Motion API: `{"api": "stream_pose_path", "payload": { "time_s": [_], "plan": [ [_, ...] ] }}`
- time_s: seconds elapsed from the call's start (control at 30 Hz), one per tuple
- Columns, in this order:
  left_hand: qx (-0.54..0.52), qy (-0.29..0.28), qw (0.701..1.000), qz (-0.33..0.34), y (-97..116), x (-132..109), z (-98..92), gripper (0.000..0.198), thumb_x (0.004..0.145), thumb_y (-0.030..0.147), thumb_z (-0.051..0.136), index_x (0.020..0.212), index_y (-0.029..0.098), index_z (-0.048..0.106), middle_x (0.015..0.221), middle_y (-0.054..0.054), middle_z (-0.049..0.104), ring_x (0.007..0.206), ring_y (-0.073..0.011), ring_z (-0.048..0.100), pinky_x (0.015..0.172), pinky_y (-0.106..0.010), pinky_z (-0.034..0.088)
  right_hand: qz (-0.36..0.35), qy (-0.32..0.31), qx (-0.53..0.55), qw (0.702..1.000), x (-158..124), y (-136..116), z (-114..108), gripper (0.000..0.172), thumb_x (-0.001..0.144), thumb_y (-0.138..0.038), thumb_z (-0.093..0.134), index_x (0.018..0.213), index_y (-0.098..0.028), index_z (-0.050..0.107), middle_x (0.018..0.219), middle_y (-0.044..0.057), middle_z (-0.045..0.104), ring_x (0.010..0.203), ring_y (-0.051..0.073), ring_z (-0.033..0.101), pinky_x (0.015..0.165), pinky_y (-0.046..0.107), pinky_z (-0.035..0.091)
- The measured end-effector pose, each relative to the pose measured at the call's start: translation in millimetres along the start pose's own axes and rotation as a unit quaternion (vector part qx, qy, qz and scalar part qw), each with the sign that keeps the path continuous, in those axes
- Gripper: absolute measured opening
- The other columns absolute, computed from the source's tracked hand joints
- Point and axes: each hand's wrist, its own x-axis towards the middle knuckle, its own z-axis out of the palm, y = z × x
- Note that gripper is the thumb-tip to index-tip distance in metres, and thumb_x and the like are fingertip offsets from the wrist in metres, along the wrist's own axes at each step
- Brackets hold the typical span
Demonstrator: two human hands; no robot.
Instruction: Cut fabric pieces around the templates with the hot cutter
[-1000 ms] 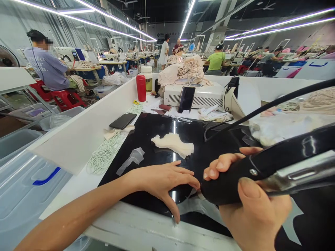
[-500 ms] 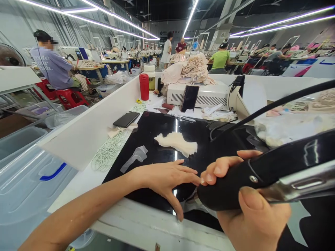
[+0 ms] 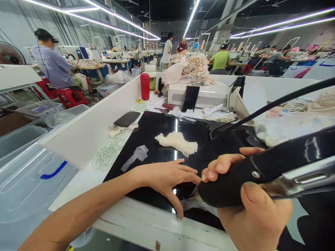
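A: Right hand [image 3: 258, 212]?
B: Clamped firmly round the black tool [image 3: 273, 163], thumb beside its metal lever [image 3: 291, 184]. Tool's over the near part of the black board [image 3: 211, 153].
A: Left hand [image 3: 167, 177]?
B: Fingers spread apart — tips just beside the tool's front end, can't tell if touching. Clear film [image 3: 202, 205] by that end, cream cloth [image 3: 178, 141] farther back.

Long tube lights [image 3: 191, 18] above red stools [image 3: 70, 97]
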Motion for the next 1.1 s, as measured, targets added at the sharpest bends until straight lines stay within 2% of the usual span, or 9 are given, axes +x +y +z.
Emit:
{"api": "stream_pose_path", "payload": {
  "time_s": [0.1,0.23,0.43,0.57,0.67,0.73,0.8,0.93,1.1],
  "plan": [
    [-0.010,-0.004,1.000,-0.013,1.7,-1.3,-1.1,0.076,0.075,0.042,0.087,0.140,0.026,0.051,0.150,-0.007,0.052,0.150,-0.0298,0.034,0.127,-0.055,0.006,-0.013,0.011,-0.005,1.000,6.1,-5.0,-4.5,0.040,0.076,-0.036,0.084,0.109,-0.027,0.062,0.075,-0.002,0.064,0.063,0.018,0.060,0.056,0.032,0.058],
    [0.022,0.013,1.000,-0.009,2.3,-7.6,-3.4,0.040,0.083,0.039,0.081,0.118,0.030,0.065,0.157,0.000,0.045,0.152,-0.0288,0.029,0.127,-0.055,0.012,-0.030,0.032,-0.050,0.998,17.4,-12.1,-19.3,0.047,0.075,-0.037,0.086,0.115,-0.029,0.062,0.079,-0.002,0.065,0.065,0.018,0.062,0.058,0.033,0.059],
    [0.120,0.044,0.992,0.017,-8.0,-15.5,-11.2,0.007,0.095,0.033,0.068,0.097,0.027,0.071,0.152,-0.003,0.051,0.149,-0.0278,0.036,0.125,-0.052,0.021,-0.049,0.013,-0.169,0.984,32.1,-24.4,-39.5,0.045,0.072,-0.044,0.087,0.108,-0.026,0.067,0.093,0.002,0.065,0.080,0.024,0.066,0.077,0.044,0.061],
    [0.215,0.099,0.972,0.001,-17.3,-19.0,-16.3,0.013,0.100,0.023,0.060,0.091,0.023,0.069,0.146,-0.004,0.057,0.145,-0.0287,0.041,0.124,-0.055,0.023,-0.088,0.010,-0.152,0.984,35.0,-26.0,-39.9,0.029,0.078,-0.033,0.083,0.100,-0.024,0.066,0.091,0.002,0.062,0.073,0.021,0.064,0.064,0.040,0.061],
    [0.297,0.176,0.936,-0.059,-17.5,-19.9,-15.1,0.021,0.100,0.009,0.050,0.097,0.020,0.068,0.146,-0.007,0.056,0.143,-0.0288,0.042,0.124,-0.058,0.020,-0.094,0.012,-0.134,0.986,34.5,-19.8,-39.8,0.030,0.081,-0.031,0.081,0.104,-0.025,0.064,0.090,0.001,0.062,0.068,0.019,0.063,0.062,0.038,0.059],
    [0.291,0.222,0.927,-0.086,-11.5,-16.7,-9.7,0.022,0.101,0.008,0.048,0.103,0.018,0.068,0.140,-0.009,0.059,0.136,-0.0260,0.049,0.121,-0.053,0.029,-0.094,0.020,-0.121,0.988,33.7,-14.5,-40.4,0.032,0.082,-0.031,0.081,0.107,-0.025,0.062,0.087,0.000,0.063,0.066,0.019,0.063,0.062,0.037,0.058],
    [0.223,0.244,0.939,-0.093,-1.1,-9.9,0.1,0.015,0.101,0.016,0.054,0.108,0.017,0.067,0.129,-0.009,0.064,0.125,-0.0219,0.056,0.114,-0.041,0.042,-0.093,0.026,-0.105,0.990,32.8,-9.9,-40.6,0.034,0.082,-0.030,0.081,0.109,-0.026,0.061,0.085,-0.001,0.063,0.065,0.018,0.063,0.061,0.036,0.057],
    [0.097,0.228,0.961,-0.121,23.3,6.1,26.1,0.039,0.091,0.033,0.073,0.126,0.018,0.064,0.128,-0.008,0.063,0.120,-0.0212,0.057,0.107,-0.034,0.048,-0.092,0.022,-0.084,0.992,30.3,-3.0,-38.3,0.036,0.084,-0.031,0.080,0.112,-0.026,0.058,0.086,-0.002,0.063,0.066,0.018,0.064,0.062,0.036,0.056],
    [0.083,0.178,0.969,-0.152,36.7,12.2,44.1,0.070,0.078,0.051,0.083,0.134,0.016,0.060,0.135,-0.010,0.057,0.123,-0.0275,0.053,0.113,-0.044,0.044,-0.089,0.021,-0.079,0.993,27.4,4.3,-36.9,0.037,0.084,-0.030,0.081,0.112,-0.025,0.058,0.086,-0.001,0.065,0.064,0.017,0.065,0.058,0.034,0.056]
  ]
}}
